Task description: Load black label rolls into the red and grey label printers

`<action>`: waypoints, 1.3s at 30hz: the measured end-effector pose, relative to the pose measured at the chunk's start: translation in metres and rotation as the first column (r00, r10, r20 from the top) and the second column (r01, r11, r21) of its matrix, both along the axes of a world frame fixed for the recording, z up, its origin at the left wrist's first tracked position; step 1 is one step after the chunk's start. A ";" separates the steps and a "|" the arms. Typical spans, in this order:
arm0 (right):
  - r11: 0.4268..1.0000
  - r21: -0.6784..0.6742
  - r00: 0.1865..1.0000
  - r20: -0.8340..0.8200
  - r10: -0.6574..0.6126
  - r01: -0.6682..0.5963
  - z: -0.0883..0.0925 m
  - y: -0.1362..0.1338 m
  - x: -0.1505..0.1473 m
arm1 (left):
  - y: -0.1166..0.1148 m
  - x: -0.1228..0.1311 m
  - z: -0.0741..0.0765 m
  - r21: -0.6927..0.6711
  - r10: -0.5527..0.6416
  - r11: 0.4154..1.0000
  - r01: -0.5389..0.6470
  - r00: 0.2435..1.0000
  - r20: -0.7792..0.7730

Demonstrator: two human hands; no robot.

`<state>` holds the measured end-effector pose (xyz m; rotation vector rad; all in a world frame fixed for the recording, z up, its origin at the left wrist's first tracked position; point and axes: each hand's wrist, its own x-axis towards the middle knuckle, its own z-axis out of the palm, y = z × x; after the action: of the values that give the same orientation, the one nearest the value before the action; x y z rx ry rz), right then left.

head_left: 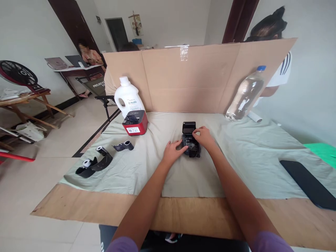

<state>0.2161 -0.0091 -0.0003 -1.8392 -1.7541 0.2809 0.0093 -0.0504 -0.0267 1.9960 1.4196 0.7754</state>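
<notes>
While the left hand [173, 151] rests with its fingers spread against the left side of a compact black device [194, 152], apparently a portable printer, its thumb reaches over the front part of the opened body. The right hand [206, 136] comes in from the other side, thumb and forefinger brought together just by the right edge of the raised lid [189, 128]; whether anything thin is pinched between those fingertips cannot be told. The device sits near the middle of a pale green cloth [194, 180], which covers most of the wooden surface [91, 203] and leaves its front edge bare. To the left lie a small partly unrolled black paper roll [128, 145] and, nearer the front corner, two more paper rolls [103, 158] with dark strips trailing from them. Behind these stands a red and black box-shaped machine [138, 125] bearing a white label, with a white handled jug [131, 96] just behind it. A creased cardboard panel [183, 84] rises along the far side. At the right, a clear bottle with a blue cap [245, 94] leans before that panel, a white tube [254, 117] lying beside its base, and a black smartphone [308, 183] lies well apart from the hands.
</notes>
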 end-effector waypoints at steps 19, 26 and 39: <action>0.962 -0.269 0.986 0.145 0.087 -0.045 0.018 0.002 -0.009 | 0.000 0.001 -0.001 0.010 0.010 1.000 -0.010 1.000 -0.016; 0.993 -0.096 0.992 0.100 0.084 -0.074 0.039 -0.004 -0.004 | 0.001 0.000 -0.003 0.025 -0.001 1.000 0.002 1.000 -0.008; 0.972 -0.120 0.564 -0.826 0.016 -0.203 0.091 -0.033 -0.031 | 0.001 0.001 -0.001 0.020 -0.003 1.000 0.003 1.000 -0.020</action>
<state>0.1852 -0.0421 0.0905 -1.3280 -1.1603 1.2082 0.0098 -0.0490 -0.0282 2.0261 1.4254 0.7737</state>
